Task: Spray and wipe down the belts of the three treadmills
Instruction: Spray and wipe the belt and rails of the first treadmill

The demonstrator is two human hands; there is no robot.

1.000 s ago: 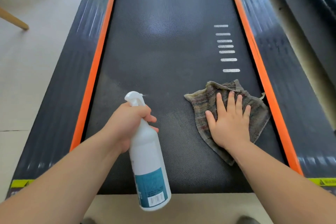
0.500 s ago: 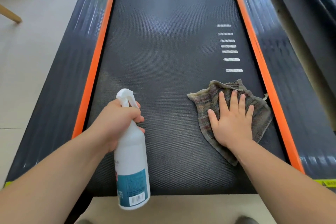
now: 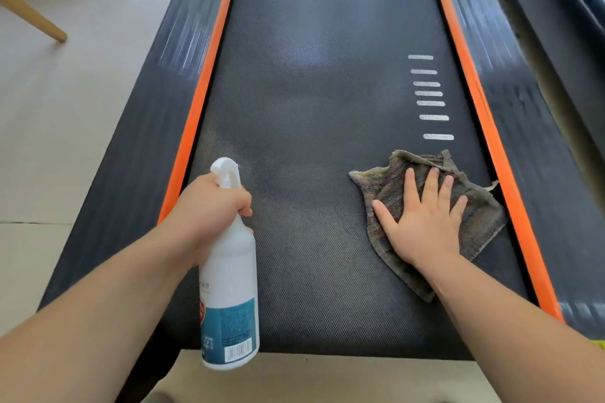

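Left hand [image 3: 209,206] is curled round a white spray bottle [image 3: 229,288], held over the dark belt [image 3: 311,91]. Right hand [image 3: 422,226] is pressed flat, fingers spread, on a grey cloth [image 3: 478,216] beside the orange strip [image 3: 491,127]. Wooden chair legs [image 3: 32,18] are seen on pale floor [image 3: 82,91].

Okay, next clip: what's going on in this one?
A person is cleaning a treadmill belt. The left hand grips a white spray bottle, nozzle pointing at the belt beside the left orange strip, where the surface looks lightly misted. The right hand presses flat on a grey cloth lying on the belt near the right orange strip.
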